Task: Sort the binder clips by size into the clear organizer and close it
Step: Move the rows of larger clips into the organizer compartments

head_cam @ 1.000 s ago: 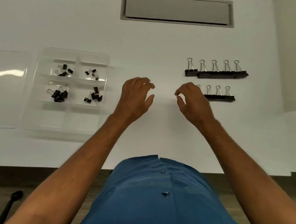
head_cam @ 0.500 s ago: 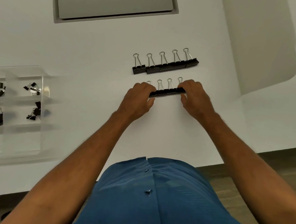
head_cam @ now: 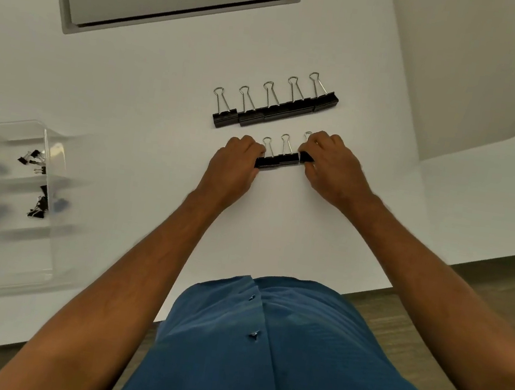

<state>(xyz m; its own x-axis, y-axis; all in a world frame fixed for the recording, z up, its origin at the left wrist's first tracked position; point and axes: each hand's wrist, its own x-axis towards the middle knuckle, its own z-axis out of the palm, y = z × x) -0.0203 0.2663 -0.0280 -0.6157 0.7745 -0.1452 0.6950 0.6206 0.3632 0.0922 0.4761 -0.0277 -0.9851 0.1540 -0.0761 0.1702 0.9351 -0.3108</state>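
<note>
Hands (head_cam: 284, 165) on near clip row (head_cam: 278, 161)

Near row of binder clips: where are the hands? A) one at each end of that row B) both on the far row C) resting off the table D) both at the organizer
A: the left hand and right hand close on opposite ends of the near row of binder clips, which lies in front of the far row.

matt white table (head_cam: 162, 110), glossy clear plastic organizer (head_cam: 53, 168).
</note>
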